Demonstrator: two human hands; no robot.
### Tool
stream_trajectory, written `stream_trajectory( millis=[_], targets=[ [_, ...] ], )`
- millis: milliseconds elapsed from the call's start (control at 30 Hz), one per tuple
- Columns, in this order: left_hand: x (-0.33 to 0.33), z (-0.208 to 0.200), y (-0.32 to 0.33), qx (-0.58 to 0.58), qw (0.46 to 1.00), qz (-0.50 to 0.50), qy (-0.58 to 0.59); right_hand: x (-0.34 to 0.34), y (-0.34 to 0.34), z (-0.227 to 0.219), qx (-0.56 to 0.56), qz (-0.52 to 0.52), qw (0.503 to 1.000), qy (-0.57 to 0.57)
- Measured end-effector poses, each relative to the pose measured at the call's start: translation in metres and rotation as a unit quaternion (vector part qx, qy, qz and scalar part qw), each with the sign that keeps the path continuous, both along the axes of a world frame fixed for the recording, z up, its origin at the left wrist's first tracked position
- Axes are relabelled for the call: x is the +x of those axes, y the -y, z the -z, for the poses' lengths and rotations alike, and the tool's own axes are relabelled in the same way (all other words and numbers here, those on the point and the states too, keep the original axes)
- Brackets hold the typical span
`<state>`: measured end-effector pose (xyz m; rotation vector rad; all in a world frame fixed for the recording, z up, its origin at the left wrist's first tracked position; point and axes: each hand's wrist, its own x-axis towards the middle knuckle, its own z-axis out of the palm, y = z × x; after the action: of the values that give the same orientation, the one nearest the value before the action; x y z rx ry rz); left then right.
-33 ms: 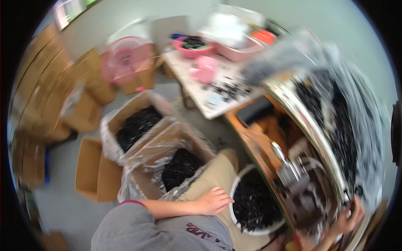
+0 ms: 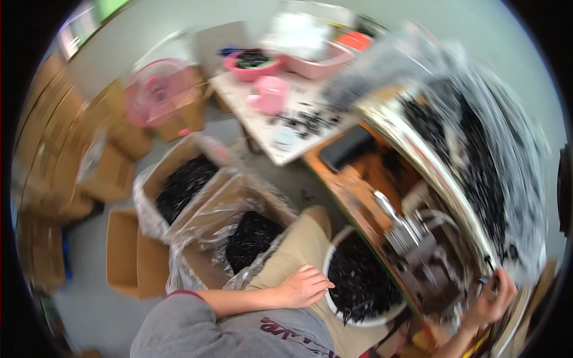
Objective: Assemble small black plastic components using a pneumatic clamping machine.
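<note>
My left hand (image 2: 302, 286) lies on my thigh beside the rim of a white bucket (image 2: 327, 262), its fingers loosely stretched and nothing in them. The bucket is filled with small black pieces (image 2: 361, 280). Far to the right, my right hand (image 2: 494, 298) has its fingers closed at the end of a long curved pale rim (image 2: 427, 156); a small black piece (image 2: 488, 262) shows at the fingertips, blurred. Left of that hand, a metal fixture with a lever (image 2: 406, 234) sits on the wooden bench (image 2: 334, 190).
Plastic-lined cartons (image 2: 197, 253) of black pieces stand left of my legs, with an open carton (image 2: 122, 253) beside them. A white table (image 2: 230, 89) holds pink basins (image 2: 316, 67). Plastic sheeting (image 2: 519, 167) covers a black heap at right. A pink fan (image 2: 156, 92) stands behind.
The view has shifted slightly, moving the table and bench leftward in the picture. My right hand appears a little higher, still closed at the curved rim. My left hand stays on my thigh.
</note>
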<state>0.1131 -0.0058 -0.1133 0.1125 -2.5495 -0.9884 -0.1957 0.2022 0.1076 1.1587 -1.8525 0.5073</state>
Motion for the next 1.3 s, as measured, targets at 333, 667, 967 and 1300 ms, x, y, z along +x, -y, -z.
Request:
stream_trajectory(
  millis=[333,667,967,1300],
  targets=[
    [-0.09,-0.153,-0.02,0.149,0.969,0.121,-0.154,0.061,0.014,0.058,0.091,-0.179,0.979,-0.034],
    [-0.092,-0.134,-0.022,0.095,0.976,0.159,-0.113,0.084,0.017,0.089,0.019,-0.159,0.986,0.05],
    [-0.097,-0.135,-0.018,0.11,0.965,0.204,-0.127,0.085,0.009,0.093,-0.061,-0.113,0.985,0.113],
    [-0.099,-0.142,-0.007,0.135,0.95,0.262,-0.106,0.089,-0.001,0.083,0.002,-0.145,0.984,0.106]
  ],
)
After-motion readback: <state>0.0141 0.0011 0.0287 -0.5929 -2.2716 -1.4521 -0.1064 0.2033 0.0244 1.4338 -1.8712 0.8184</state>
